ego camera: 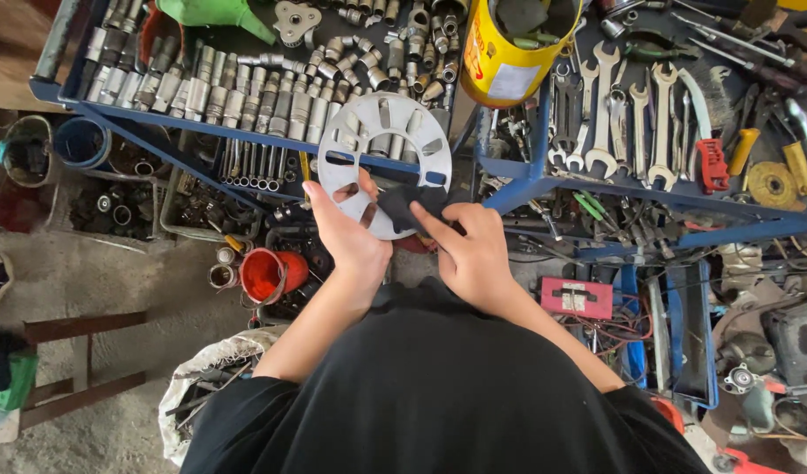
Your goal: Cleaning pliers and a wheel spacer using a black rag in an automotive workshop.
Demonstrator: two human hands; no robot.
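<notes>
My left hand (349, 233) grips the lower left edge of a round grey metal disc (383, 140) with several slots and a large centre hole, holding it up over the blue tool trays. My right hand (474, 254) presses a dark cloth (410, 206) against the disc's lower right part. My black sleeves and shirt fill the bottom of the view.
A blue rack (526, 184) holds rows of sockets (245, 96) on the left and wrenches (614, 123) on the right. A yellow can (509, 53) stands behind the disc. A red cup (267, 274), buckets and parts crates sit on the floor at left; a sack lies below.
</notes>
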